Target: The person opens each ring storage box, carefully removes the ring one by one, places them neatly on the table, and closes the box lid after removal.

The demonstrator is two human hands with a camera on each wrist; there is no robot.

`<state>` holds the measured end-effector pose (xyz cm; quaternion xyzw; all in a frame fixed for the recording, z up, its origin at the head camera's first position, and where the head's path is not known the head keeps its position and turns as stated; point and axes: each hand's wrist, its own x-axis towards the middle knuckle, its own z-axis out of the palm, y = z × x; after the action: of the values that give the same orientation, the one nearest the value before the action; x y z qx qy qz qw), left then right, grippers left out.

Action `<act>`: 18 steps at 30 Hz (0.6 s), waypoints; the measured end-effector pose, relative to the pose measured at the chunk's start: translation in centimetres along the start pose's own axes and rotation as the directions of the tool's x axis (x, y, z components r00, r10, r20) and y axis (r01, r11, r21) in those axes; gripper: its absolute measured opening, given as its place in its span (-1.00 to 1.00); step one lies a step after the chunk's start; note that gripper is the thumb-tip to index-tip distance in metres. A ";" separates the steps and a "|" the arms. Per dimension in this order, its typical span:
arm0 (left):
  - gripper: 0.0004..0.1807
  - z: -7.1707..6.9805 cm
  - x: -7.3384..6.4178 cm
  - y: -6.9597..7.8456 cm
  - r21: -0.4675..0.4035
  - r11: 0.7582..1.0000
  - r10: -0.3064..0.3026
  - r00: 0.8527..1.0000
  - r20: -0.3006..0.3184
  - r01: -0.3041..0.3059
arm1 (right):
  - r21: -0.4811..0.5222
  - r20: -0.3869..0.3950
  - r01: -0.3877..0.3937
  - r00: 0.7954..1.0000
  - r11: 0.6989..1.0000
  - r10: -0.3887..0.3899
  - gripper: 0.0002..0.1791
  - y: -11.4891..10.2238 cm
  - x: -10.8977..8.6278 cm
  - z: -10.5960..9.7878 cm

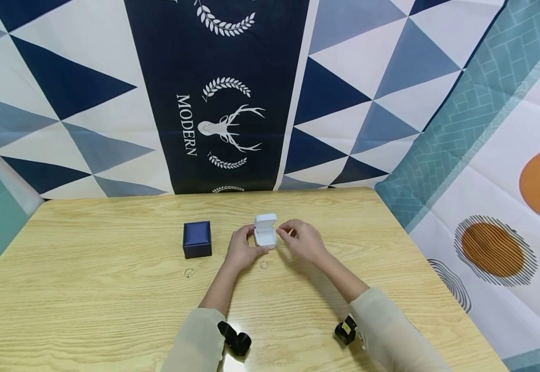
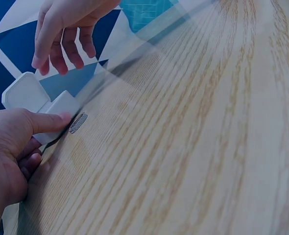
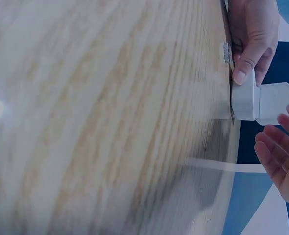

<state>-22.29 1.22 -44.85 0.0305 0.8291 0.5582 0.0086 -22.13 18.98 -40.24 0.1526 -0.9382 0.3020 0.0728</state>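
A small white ring box [image 1: 265,237] stands on the table with its lid raised. My left hand [image 1: 242,250] grips it from the left side, the thumb along its front, as the left wrist view [image 2: 10,147] of that hand also shows. Just right of the raised lid hovers my right hand [image 1: 303,241], its fingers loosely bent and nothing seen between them; in the right wrist view the fingers [image 3: 274,149] are apart from the box. A ring [image 1: 264,265] lies on the wood in front of the box, looking silvery and textured in the left wrist view.
Left of the hands stands a closed navy blue box [image 1: 197,239]. Another thin ring [image 1: 189,273] lies in front of it. The wooden table [image 1: 89,289] meets a patterned cloth backdrop [image 1: 233,103] at its far edge.
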 end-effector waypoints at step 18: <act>-0.28 0.0 -0.1 0.1 -0.012 1.000 -0.006 1.000 0.002 0.006 | 0.369 -0.019 -0.184 0.979 0.911 0.205 -0.60 -0.5 1.0 0.2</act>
<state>-22.14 1.24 -44.75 0.0282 0.8257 0.5632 0.0113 -22.93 18.22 -39.84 0.0605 -0.8737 0.4811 0.0396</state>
